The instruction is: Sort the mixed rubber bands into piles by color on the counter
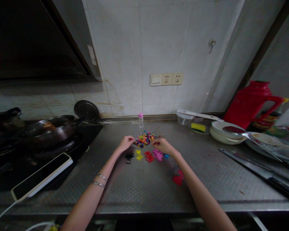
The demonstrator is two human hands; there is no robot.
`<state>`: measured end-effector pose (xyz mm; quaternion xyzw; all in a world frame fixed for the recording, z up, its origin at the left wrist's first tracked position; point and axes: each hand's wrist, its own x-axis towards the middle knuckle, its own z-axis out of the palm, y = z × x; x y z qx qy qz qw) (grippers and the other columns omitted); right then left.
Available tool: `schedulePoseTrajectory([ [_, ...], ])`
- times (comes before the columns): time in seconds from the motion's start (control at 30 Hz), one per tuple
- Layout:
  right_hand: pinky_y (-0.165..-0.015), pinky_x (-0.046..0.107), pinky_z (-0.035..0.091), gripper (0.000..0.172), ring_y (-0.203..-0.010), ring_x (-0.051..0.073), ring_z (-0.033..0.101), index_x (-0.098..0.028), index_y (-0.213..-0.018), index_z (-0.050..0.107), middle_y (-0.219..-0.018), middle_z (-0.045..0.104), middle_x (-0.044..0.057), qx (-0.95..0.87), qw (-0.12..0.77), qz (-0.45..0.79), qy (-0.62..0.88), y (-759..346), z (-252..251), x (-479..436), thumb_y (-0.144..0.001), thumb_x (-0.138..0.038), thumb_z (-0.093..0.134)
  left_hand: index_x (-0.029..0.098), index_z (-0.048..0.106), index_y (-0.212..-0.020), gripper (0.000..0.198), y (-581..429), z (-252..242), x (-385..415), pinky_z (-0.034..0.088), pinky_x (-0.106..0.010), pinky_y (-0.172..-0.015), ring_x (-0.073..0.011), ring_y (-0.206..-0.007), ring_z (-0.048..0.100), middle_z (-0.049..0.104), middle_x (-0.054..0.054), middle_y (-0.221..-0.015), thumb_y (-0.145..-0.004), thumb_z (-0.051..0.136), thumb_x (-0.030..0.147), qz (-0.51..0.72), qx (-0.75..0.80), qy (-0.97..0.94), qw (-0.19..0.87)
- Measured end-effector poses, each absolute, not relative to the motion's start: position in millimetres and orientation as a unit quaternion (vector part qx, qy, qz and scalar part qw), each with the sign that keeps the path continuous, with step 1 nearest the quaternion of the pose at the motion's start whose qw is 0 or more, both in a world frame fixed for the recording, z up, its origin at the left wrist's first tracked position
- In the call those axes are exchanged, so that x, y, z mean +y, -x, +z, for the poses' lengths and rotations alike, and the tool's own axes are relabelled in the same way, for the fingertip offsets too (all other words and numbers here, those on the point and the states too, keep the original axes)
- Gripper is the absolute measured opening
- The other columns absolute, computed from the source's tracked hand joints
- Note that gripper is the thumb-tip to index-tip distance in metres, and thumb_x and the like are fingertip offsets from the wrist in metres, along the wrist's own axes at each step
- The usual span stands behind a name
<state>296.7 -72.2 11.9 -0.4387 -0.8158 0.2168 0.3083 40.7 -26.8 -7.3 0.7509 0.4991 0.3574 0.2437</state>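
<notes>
A mixed heap of small, many-coloured pieces (145, 139), thin and looped like little elastic bands, lies on the metal counter (139, 189). In front of it are single-colour piles: black (129, 156), yellow (139, 155), red (149, 157), pink (157, 154) and blue (166, 156). My left hand (126, 143) is at the heap's left edge, its fingertips pinched together. At the right edge, above the pink pile, my right hand (162, 145) has its fingers bent together too. Whatever either pinch holds is too small to make out.
A small clear bottle with a pink cap (141, 120) stands behind the heap. Left are a phone (42, 176) and a wok (50, 128) on the stove. Right are a yellow sponge (198, 127), stacked bowls (227, 133), a knife (250, 166) and a red thermos (248, 104).
</notes>
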Motion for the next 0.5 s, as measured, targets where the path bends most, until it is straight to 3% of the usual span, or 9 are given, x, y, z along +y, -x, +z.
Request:
schedulePoseTrajectory([
  [0.27, -0.059, 0.018, 0.038, 0.030, -0.061, 0.010, 0.052, -0.014, -0.087, 0.067, -0.071, 0.064, 0.002, -0.805, 0.322, 0.191, 0.460, -299.7, 6.2, -68.4, -0.067, -0.012, 0.045, 0.011, 0.065, -0.074, 0.020, -43.3, -8.0, -25.3, 0.043, -0.027, -0.069, -0.0165, -0.071, 0.058, 0.066, -0.007, -0.074, -0.070, 0.053, 0.028, 0.368, 0.500, -0.741, 0.256],
  [0.5, -0.063, 0.019, 0.039, 0.031, -0.065, 0.010, 0.052, -0.015, -0.095, 0.064, -0.082, 0.064, 0.004, -0.803, 0.348, 0.178, 0.449, -290.3, -2.0, -66.4, -0.071, -0.015, 0.044, 0.011, 0.064, -0.073, 0.017, -50.5, -10.9, -27.3, 0.042, -0.027, -0.072, -0.0163, -0.074, 0.058, 0.065, -0.006, -0.076, -0.071, 0.050, 0.022, 0.348, 0.502, -0.745, 0.270],
])
